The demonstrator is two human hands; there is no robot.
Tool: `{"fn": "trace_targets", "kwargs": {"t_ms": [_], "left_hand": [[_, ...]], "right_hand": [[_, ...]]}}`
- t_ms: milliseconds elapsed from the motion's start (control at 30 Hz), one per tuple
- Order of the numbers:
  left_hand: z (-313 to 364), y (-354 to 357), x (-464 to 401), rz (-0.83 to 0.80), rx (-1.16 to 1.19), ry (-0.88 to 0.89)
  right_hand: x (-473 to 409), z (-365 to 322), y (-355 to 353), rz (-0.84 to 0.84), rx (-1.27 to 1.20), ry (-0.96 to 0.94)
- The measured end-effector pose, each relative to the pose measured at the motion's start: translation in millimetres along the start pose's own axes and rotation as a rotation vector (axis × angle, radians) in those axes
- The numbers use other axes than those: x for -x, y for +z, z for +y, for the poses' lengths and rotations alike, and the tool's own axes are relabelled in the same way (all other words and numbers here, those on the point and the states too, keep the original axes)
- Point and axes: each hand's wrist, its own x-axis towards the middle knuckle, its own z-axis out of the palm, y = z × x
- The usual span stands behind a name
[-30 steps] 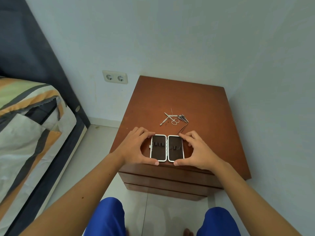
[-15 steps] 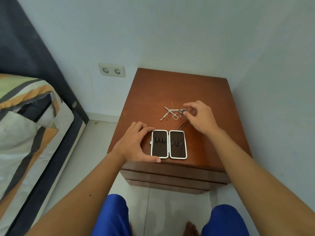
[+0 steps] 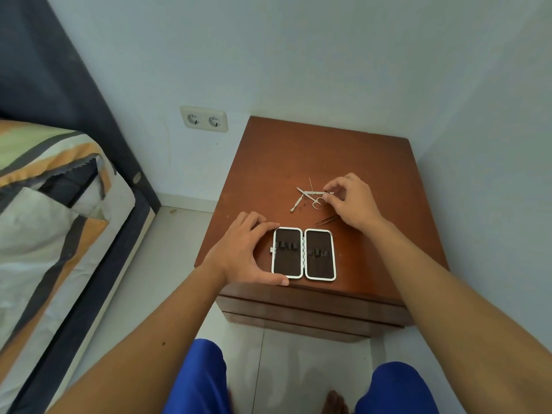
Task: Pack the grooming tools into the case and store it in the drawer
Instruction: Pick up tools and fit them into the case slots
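Note:
The grooming case (image 3: 303,253) lies open flat near the front edge of the brown nightstand (image 3: 298,156), two dark halves with white rims and empty elastic loops. My left hand (image 3: 243,252) clasps its left half, thumb at the front corner. Behind it lies a small pile of metal grooming tools (image 3: 310,197): small scissors, a file and thin picks. My right hand (image 3: 349,201) pinches a tool at the pile's right end. Dark tweezers (image 3: 325,220) rest just under that hand.
Closed drawer fronts (image 3: 310,312) show below the nightstand top. A bed with a striped cover (image 3: 50,210) stands to the left, walls close in behind and on the right. A double wall socket (image 3: 204,118) sits left of the nightstand. My knees in blue shorts are below.
My right hand left the case's right half and reached back to the tool pile, closing its fingers on a tool. My left hand stayed on the case.

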Motion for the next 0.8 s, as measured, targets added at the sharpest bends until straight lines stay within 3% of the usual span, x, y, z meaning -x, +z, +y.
{"fn": "trace_targets", "kwargs": {"t_ms": [167,333,567,800], "left_hand": [[1.0,-1.0,-0.3,-0.006,0.003,-0.011],[2.5,-1.3,0.7,0.015,-0.01,0.004],[2.7,0.2,0.6,0.054,-0.048,0.046],[2.7,-0.1,1.1,0.06,-0.049,0.049]], "right_hand": [[12.7,-24.1,-7.1,0.06,-0.279,-0.012],[32.6,-47.8,8.3,-0.161,-0.502,-0.055],[44.9,-45.2,39.4,-0.27,-0.47,-0.04],[55.5,-52.8,40.5,-0.272,-0.205,-0.163]]}}
